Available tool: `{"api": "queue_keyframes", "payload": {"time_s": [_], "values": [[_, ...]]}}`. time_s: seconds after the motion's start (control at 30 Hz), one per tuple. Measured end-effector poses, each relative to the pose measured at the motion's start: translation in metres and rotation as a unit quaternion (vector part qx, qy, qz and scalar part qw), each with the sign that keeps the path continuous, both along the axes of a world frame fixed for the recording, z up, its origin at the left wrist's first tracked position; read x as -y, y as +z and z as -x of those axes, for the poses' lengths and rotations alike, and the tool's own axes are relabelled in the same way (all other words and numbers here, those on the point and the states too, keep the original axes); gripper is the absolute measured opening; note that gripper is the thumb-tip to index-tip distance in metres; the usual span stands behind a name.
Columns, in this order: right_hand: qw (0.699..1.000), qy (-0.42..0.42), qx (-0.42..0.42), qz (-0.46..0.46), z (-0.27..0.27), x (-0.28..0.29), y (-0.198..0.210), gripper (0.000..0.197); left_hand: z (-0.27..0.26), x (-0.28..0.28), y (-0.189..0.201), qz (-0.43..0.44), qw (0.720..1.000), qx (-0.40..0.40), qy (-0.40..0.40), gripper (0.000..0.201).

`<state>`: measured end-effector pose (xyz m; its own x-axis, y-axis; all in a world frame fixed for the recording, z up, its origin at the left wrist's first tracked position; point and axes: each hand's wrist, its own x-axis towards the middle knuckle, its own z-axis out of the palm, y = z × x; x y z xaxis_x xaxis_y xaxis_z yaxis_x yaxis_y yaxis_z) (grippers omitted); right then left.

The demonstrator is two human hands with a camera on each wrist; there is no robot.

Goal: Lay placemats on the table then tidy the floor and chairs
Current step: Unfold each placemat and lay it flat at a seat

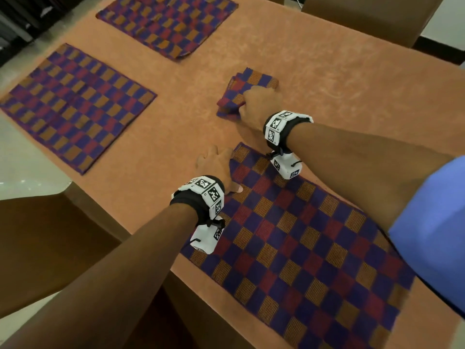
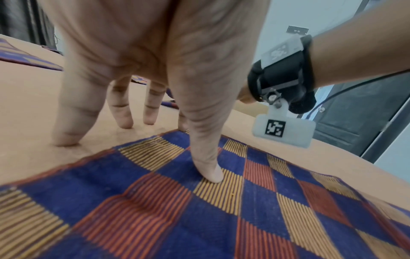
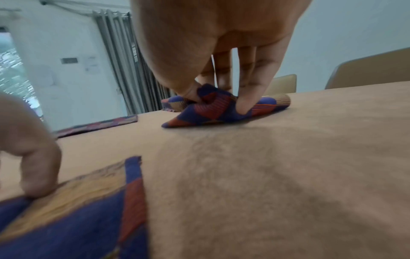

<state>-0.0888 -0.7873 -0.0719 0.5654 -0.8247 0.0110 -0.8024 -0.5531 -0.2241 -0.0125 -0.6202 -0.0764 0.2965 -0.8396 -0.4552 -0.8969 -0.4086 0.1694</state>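
Right fingers (image 3: 246,103) pinch folded placemat (image 1: 247,90); left hand (image 1: 216,167) presses spread placemat (image 1: 302,248)

Left hand (image 2: 137,57) seen from the wrist, fingers (image 2: 71,122) straight and spread. The thumb tip presses a yellow square of the checked placemat (image 2: 199,219); the other fingertips rest on the bare table (image 2: 29,108) just past the mat's corner. At right, the right wrist carries a black band (image 2: 286,73) with a white tag (image 2: 281,129).
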Motion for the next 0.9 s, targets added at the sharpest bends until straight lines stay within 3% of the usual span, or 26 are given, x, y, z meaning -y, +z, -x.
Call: {"api": "queue_keyframes", "payload": {"time_s": [0.17,0.3,0.43,0.57,0.63,0.73,0.9], "values": [[0.987,-0.071,0.144,-0.027,0.049,0.022,0.030,0.028,0.002,0.001,0.008,-0.006,1.000,-0.008,0.012,0.086],[0.975,-0.028,0.219,-0.037,0.093,0.030,0.066,0.023,0.007,0.000,0.018,-0.024,0.999,-0.010,0.022,0.084],[0.979,0.047,0.187,-0.067,0.132,0.025,0.106,0.020,0.027,0.004,0.035,0.088,0.981,-0.138,0.104,0.086],[0.981,0.104,0.125,-0.103,0.158,0.012,0.135,0.020,0.054,0.021,0.066,0.241,0.937,-0.228,0.106,0.092],[0.979,0.124,0.109,-0.119,0.168,0.004,0.145,0.018,0.066,0.029,0.084,0.274,0.921,-0.265,0.084,0.075],[0.979,0.111,0.118,-0.121,0.183,-0.006,0.162,0.018,0.082,0.036,0.106,0.230,0.924,-0.299,0.055,0.030],[0.984,0.015,0.172,-0.047,0.215,-0.025,0.172,0.028,0.103,0.025,0.132,0.229,0.896,-0.377,0.056,0.027]]}}
